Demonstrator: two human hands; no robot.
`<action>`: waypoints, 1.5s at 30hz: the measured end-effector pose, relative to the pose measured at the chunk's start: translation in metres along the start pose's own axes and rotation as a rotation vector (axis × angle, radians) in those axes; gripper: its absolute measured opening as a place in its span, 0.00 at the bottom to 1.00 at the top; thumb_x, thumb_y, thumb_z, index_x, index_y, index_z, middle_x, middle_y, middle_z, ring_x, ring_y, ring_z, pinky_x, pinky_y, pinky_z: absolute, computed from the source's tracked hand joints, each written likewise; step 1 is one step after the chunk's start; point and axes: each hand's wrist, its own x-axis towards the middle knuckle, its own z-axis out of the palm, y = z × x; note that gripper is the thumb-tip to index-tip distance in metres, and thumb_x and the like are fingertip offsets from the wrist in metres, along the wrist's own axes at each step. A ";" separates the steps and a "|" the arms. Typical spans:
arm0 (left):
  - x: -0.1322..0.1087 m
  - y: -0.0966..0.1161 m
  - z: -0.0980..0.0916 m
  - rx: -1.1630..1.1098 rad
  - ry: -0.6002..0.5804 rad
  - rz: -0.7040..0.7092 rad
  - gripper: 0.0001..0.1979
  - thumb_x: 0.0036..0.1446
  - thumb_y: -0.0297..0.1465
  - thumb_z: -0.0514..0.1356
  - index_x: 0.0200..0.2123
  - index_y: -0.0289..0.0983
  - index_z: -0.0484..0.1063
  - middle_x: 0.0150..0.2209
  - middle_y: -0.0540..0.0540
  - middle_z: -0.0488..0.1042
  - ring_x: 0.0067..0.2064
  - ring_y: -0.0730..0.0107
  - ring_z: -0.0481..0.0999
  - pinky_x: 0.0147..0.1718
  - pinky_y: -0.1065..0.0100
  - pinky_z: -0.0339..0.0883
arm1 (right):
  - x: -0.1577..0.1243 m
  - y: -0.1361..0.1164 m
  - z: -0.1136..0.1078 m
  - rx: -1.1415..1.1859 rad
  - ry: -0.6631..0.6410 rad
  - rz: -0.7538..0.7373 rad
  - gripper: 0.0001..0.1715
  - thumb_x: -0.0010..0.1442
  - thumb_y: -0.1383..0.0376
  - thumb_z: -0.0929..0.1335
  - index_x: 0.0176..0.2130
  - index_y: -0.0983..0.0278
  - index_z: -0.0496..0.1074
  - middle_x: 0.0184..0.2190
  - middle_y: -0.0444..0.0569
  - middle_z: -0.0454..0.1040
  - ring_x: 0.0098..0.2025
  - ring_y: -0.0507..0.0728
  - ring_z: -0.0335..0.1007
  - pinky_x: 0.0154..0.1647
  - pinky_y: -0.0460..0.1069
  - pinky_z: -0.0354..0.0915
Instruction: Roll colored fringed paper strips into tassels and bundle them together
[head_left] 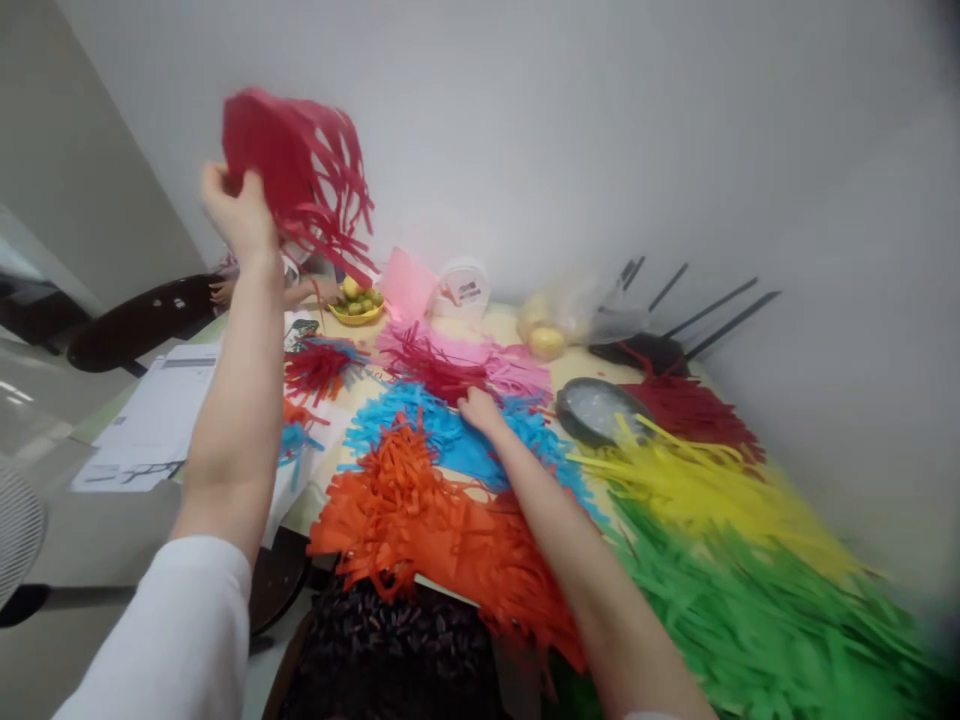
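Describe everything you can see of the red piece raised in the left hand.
The red piece looks like thin paper or similar light sheet. One part is solid and uncut; the rest is a fringe of long, narrow strips, some curving, spreading out and down toward the picture's right. The left hand grips it near the solid part's lower edge, holding it up above table height, with the pale wall behind. Its number of layers cannot be told.

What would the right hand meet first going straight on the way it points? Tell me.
The right hand would likely meet the dark red fringed paper just ahead first; depth leaves unclear whether they already touch.
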 end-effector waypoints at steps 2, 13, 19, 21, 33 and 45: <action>-0.035 0.004 -0.020 0.043 0.185 0.017 0.08 0.58 0.26 0.53 0.27 0.38 0.60 0.31 0.46 0.69 0.38 0.66 0.71 0.38 0.59 0.59 | -0.011 0.000 -0.013 0.021 0.022 -0.025 0.16 0.66 0.60 0.68 0.49 0.67 0.72 0.47 0.51 0.75 0.45 0.57 0.74 0.47 0.57 0.72; -0.249 0.070 0.001 0.517 -0.735 0.491 0.06 0.61 0.26 0.54 0.37 0.36 0.70 0.37 0.39 0.76 0.44 0.54 0.74 0.45 0.56 0.63 | -0.166 -0.060 -0.069 0.357 0.698 -0.655 0.21 0.64 0.63 0.65 0.56 0.62 0.68 0.54 0.57 0.73 0.59 0.62 0.66 0.62 0.60 0.61; -0.263 0.085 -0.007 0.423 -0.809 0.640 0.08 0.61 0.25 0.53 0.39 0.35 0.71 0.36 0.39 0.76 0.43 0.54 0.74 0.47 0.56 0.63 | -0.154 -0.057 -0.050 0.262 0.514 -0.569 0.30 0.58 0.72 0.63 0.60 0.66 0.66 0.56 0.59 0.72 0.63 0.65 0.61 0.66 0.65 0.53; -0.261 0.082 -0.013 0.311 -0.839 0.583 0.08 0.61 0.25 0.53 0.40 0.35 0.71 0.38 0.39 0.76 0.44 0.57 0.74 0.46 0.59 0.64 | -0.149 -0.047 -0.056 0.252 0.420 -0.505 0.24 0.55 0.74 0.64 0.51 0.66 0.73 0.47 0.57 0.78 0.54 0.65 0.69 0.62 0.64 0.57; -0.249 0.092 -0.025 -0.359 -0.880 0.045 0.06 0.56 0.26 0.52 0.31 0.36 0.68 0.28 0.51 0.71 0.31 0.72 0.70 0.32 0.72 0.62 | -0.181 -0.010 -0.106 0.621 0.284 -0.440 0.09 0.59 0.64 0.66 0.36 0.64 0.76 0.30 0.46 0.78 0.32 0.55 0.72 0.36 0.48 0.65; -0.254 0.089 -0.023 -0.855 -0.932 -0.270 0.14 0.46 0.21 0.56 0.29 0.37 0.81 0.33 0.46 0.79 0.36 0.68 0.78 0.37 0.68 0.71 | -0.191 0.000 -0.100 1.122 0.239 -0.435 0.06 0.51 0.69 0.71 0.28 0.60 0.80 0.33 0.47 0.77 0.31 0.53 0.73 0.26 0.45 0.69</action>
